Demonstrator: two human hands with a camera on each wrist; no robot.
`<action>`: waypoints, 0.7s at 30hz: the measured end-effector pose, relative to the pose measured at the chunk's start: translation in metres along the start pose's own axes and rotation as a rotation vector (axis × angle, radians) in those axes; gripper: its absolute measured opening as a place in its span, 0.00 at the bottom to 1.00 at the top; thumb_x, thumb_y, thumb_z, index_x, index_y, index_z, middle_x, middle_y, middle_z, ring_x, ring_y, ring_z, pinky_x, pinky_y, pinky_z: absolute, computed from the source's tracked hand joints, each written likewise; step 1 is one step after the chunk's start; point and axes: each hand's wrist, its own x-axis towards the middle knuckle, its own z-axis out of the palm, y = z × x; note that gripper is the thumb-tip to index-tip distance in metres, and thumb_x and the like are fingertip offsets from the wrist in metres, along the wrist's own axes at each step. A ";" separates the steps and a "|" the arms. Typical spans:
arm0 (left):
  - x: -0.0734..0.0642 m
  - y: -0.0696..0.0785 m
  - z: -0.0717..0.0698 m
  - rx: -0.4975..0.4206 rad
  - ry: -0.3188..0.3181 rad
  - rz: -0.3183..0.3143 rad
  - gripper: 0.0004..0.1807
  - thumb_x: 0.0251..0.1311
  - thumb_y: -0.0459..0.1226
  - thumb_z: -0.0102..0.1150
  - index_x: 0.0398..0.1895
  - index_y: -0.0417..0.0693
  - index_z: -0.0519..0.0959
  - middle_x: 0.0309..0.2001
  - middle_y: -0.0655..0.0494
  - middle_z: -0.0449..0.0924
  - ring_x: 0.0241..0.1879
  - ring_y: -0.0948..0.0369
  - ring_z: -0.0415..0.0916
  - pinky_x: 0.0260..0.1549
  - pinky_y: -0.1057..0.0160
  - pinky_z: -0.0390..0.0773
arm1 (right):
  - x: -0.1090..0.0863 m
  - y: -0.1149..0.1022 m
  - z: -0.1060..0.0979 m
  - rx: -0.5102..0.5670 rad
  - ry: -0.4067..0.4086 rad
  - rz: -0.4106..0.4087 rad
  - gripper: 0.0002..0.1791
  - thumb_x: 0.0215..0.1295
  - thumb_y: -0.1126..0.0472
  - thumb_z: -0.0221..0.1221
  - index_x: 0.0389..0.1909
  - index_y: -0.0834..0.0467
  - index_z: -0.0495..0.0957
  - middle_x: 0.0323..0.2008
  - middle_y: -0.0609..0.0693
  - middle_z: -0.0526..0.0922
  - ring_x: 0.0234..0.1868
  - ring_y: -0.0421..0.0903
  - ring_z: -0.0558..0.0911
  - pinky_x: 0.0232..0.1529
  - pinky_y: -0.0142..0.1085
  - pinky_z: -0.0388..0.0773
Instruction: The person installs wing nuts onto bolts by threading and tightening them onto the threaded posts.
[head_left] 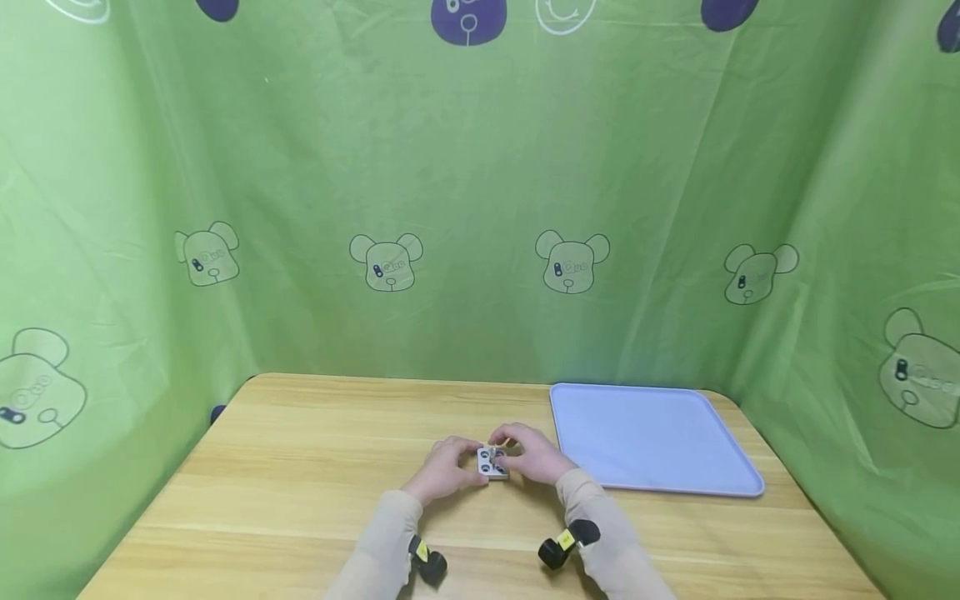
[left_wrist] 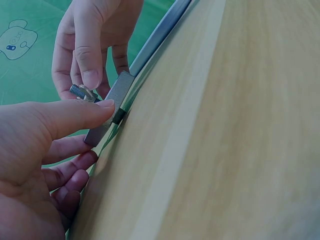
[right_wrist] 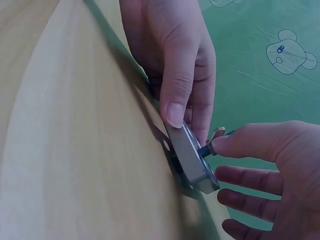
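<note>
A small grey metal block (head_left: 492,472) with round holes in its top face is held near the table's middle. My left hand (head_left: 445,472) grips the block by its edges, the thumb pressing on its near side in the left wrist view. From the block's upper face sticks a threaded bolt (left_wrist: 76,90) with a wing nut (right_wrist: 217,133) on it. My right hand (head_left: 534,455) pinches the wing nut, its thumb laid against it in the right wrist view. The other fingers of the right hand (right_wrist: 295,170) are spread beside the block.
A pale lilac tray (head_left: 645,433) lies at the table's back right, close beyond the right hand. The wooden table (head_left: 315,467) is bordered by a green curtain (head_left: 480,317) with bear heads on it. Both wrists carry black camera mounts.
</note>
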 end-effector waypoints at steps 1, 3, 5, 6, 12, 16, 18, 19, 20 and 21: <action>0.000 0.000 0.000 0.000 0.000 0.001 0.32 0.47 0.44 0.72 0.57 0.44 0.77 0.56 0.46 0.77 0.55 0.49 0.69 0.58 0.41 0.70 | 0.000 0.000 0.000 -0.002 0.001 -0.003 0.13 0.57 0.65 0.64 0.44 0.58 0.79 0.45 0.53 0.83 0.47 0.50 0.80 0.53 0.53 0.76; 0.000 0.000 0.000 -0.005 -0.001 -0.002 0.32 0.47 0.44 0.72 0.57 0.44 0.77 0.56 0.46 0.77 0.56 0.49 0.69 0.58 0.41 0.70 | 0.000 0.000 0.001 -0.005 0.002 -0.010 0.12 0.57 0.65 0.64 0.44 0.57 0.80 0.45 0.52 0.84 0.46 0.50 0.80 0.52 0.53 0.76; 0.000 0.000 0.000 -0.011 -0.002 -0.007 0.32 0.47 0.44 0.72 0.58 0.44 0.77 0.57 0.46 0.77 0.56 0.49 0.69 0.58 0.41 0.69 | 0.000 0.000 0.001 -0.007 0.004 -0.016 0.11 0.57 0.65 0.64 0.43 0.57 0.80 0.44 0.52 0.83 0.46 0.50 0.80 0.52 0.53 0.76; 0.000 0.000 0.000 -0.011 -0.002 -0.008 0.32 0.47 0.44 0.72 0.58 0.44 0.77 0.57 0.46 0.77 0.56 0.49 0.69 0.58 0.41 0.69 | 0.000 0.000 0.002 -0.013 0.005 -0.018 0.11 0.57 0.65 0.64 0.42 0.57 0.80 0.44 0.52 0.83 0.46 0.50 0.80 0.52 0.53 0.76; -0.001 0.001 0.000 -0.011 0.001 -0.008 0.32 0.47 0.44 0.72 0.58 0.44 0.77 0.57 0.45 0.77 0.56 0.49 0.68 0.59 0.42 0.69 | 0.000 0.001 0.003 -0.031 0.009 -0.008 0.07 0.58 0.63 0.64 0.37 0.54 0.80 0.41 0.49 0.83 0.44 0.47 0.79 0.51 0.50 0.76; -0.001 0.001 0.000 -0.010 0.001 -0.008 0.32 0.47 0.44 0.72 0.58 0.44 0.77 0.58 0.45 0.76 0.56 0.49 0.68 0.59 0.42 0.69 | -0.001 0.000 0.004 -0.039 0.017 -0.004 0.05 0.58 0.63 0.64 0.35 0.53 0.80 0.40 0.49 0.82 0.43 0.47 0.79 0.49 0.48 0.76; -0.001 0.001 0.000 -0.008 0.001 -0.006 0.32 0.47 0.44 0.72 0.58 0.44 0.77 0.57 0.45 0.77 0.56 0.49 0.69 0.59 0.42 0.69 | -0.001 -0.001 0.004 -0.046 0.022 -0.001 0.05 0.58 0.63 0.64 0.35 0.53 0.79 0.39 0.49 0.82 0.43 0.47 0.79 0.49 0.46 0.76; -0.001 0.001 0.000 -0.008 0.001 -0.005 0.32 0.47 0.44 0.72 0.58 0.44 0.77 0.57 0.45 0.77 0.56 0.49 0.69 0.59 0.42 0.69 | -0.001 -0.001 0.005 -0.053 0.025 0.000 0.05 0.58 0.63 0.64 0.34 0.53 0.79 0.39 0.49 0.82 0.43 0.46 0.79 0.49 0.45 0.76; -0.001 0.001 0.000 -0.006 0.001 -0.004 0.32 0.47 0.44 0.72 0.58 0.44 0.77 0.57 0.45 0.77 0.56 0.49 0.69 0.59 0.42 0.69 | -0.001 -0.001 0.005 -0.061 0.031 -0.001 0.05 0.57 0.63 0.64 0.34 0.53 0.79 0.39 0.49 0.82 0.42 0.46 0.79 0.49 0.45 0.76; -0.001 0.000 0.000 -0.006 0.001 -0.004 0.32 0.47 0.44 0.72 0.58 0.44 0.77 0.57 0.45 0.77 0.56 0.49 0.69 0.59 0.42 0.69 | -0.001 -0.001 0.006 -0.071 0.036 0.000 0.05 0.57 0.63 0.65 0.34 0.53 0.79 0.38 0.49 0.82 0.42 0.46 0.79 0.48 0.44 0.76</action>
